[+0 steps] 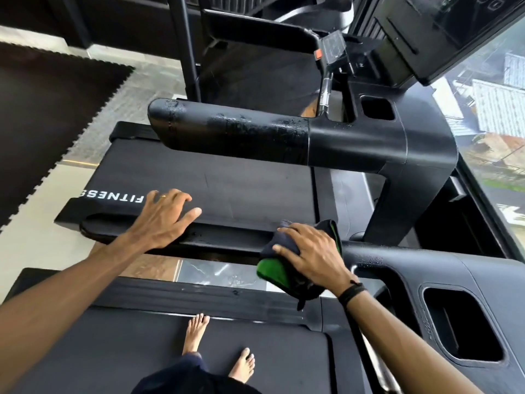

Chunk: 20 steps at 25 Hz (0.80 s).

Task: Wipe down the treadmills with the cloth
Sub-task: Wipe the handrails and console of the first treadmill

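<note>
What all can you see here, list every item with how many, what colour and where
Treadmills: three, black; one underfoot, one ahead, a third beyond.
Handrails: two, black; near one under both hands, far one wet with droplets.
Cloth: one, dark with green; on the near handrail.
Cup holders: two, black recesses; right side.
Floor mat: one, dark, interlocking; upper left.
Window: right, rooftops outside.
Left hand: fingers spread, resting on the near handrail.
Right hand: pressing the cloth down; black wristband.
Bare feet: two, on the near belt.
</note>
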### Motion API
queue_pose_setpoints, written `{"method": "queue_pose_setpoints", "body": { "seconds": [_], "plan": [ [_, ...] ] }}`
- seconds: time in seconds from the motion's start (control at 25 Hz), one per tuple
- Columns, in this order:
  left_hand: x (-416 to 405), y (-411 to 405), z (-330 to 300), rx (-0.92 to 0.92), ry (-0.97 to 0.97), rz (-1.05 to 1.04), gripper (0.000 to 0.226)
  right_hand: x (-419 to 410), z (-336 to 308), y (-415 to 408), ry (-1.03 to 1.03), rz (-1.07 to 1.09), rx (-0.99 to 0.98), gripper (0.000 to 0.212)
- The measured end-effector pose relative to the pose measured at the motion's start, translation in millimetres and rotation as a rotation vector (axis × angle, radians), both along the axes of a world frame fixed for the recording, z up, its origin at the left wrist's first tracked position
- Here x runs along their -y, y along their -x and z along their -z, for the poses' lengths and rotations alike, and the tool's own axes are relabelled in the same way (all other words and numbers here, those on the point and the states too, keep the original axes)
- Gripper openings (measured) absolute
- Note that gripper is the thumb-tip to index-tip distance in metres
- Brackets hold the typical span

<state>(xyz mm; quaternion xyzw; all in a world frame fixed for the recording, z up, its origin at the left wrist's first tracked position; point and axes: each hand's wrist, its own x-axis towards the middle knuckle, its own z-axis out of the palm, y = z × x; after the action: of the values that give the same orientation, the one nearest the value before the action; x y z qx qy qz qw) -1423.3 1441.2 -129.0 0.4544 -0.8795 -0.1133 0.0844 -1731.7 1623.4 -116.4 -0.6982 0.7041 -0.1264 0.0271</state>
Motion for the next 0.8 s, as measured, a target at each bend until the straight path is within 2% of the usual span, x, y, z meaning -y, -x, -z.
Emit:
{"method": "queue_pose_setpoints", "body": {
  "seconds": [0.08, 0.16, 0.24, 0.32, 0.44, 0.56, 0.64, 0.8],
  "plan": [
    [7.0, -19.7, 4.7, 0.039, -0.012, -0.021, 0.079, 14.6, -4.0, 9.6, -0.055, 0.11, 0.022, 0.049],
    [10.5, -27.9, 6.0, -0.015, -0.058, -0.086, 0.076, 36.7, -4.7, 19.4, -0.255, 0.228, 0.029, 0.048],
    [8.9, -24.9, 6.3, -0.102, -0.024, -0.104, 0.067, 64.3, 6.5, 32.6, -0.501, 0.321, 0.065, 0.047],
    [6.8, -23.8, 4.9, -0.172, 0.041, -0.091, 0.059, 93.6, 20.3, 33.3, -0.693, 0.35, 0.092, 0.046],
    [6.7, -26.6, 3.1, -0.206, 0.035, -0.101, 0.059, 132.2, 24.1, -5.3, -0.877, 0.304, 0.181, 0.042],
    [6.1, -27.9, 4.2, -0.226, 0.021, -0.106, 0.059, 157.5, 14.9, -75.0, -0.866, 0.25, 0.271, 0.049],
    [5.5, -27.9, 5.0, -0.228, 0.008, -0.091, 0.06, 159.6, 10.8, -111.1, -0.761, 0.227, 0.25, 0.056],
    [8.1, -29.1, 9.1, -0.239, -0.034, -0.097, 0.058, 113.3, -0.8, -129.2, -0.308, 0.171, 0.025, 0.059]
  ]
}}
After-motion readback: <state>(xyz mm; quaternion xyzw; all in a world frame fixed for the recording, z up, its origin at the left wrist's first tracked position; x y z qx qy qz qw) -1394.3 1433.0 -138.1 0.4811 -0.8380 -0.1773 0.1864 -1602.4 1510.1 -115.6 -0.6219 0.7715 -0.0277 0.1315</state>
